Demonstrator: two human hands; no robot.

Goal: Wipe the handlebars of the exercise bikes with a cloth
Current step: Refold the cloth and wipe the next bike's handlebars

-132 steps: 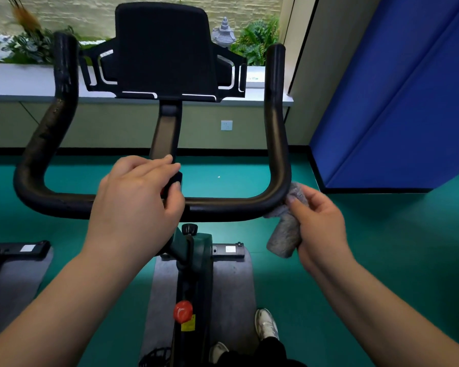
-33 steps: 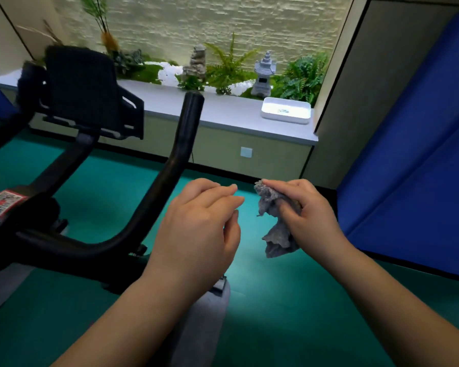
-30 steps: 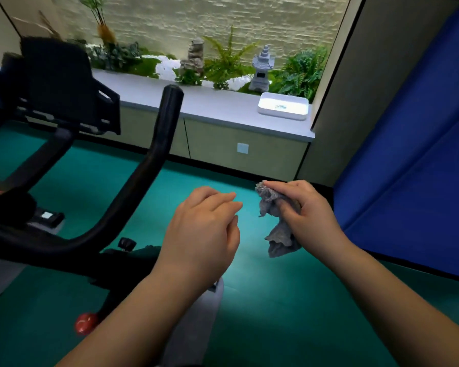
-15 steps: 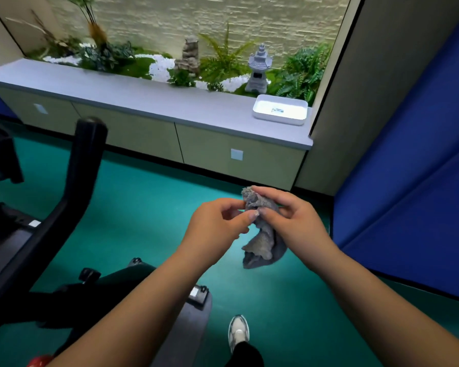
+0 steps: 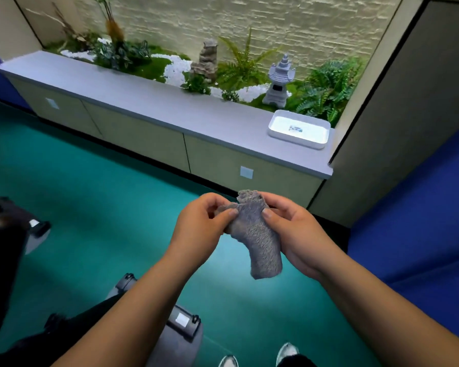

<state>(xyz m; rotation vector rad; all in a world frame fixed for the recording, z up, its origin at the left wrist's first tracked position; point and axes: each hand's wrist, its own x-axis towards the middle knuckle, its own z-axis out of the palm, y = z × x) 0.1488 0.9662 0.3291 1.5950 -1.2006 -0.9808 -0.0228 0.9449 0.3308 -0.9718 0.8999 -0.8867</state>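
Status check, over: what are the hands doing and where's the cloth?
Both hands, left and right, pinch the cloth in mid-air. Handlebars out of view; only the bike's base shows lower left. Nothing blocking.

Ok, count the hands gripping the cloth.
2. The left hand pinches the cloth at its upper left; the right hand holds its right side. Both grip near the top; the rest hangs free.

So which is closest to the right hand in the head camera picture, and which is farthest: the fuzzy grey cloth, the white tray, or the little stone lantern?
From the right hand:
1. Grey cloth, pinched in its fingers.
2. White tray, on the counter's right end.
3. Stone lantern, in the garden bed behind the tray.
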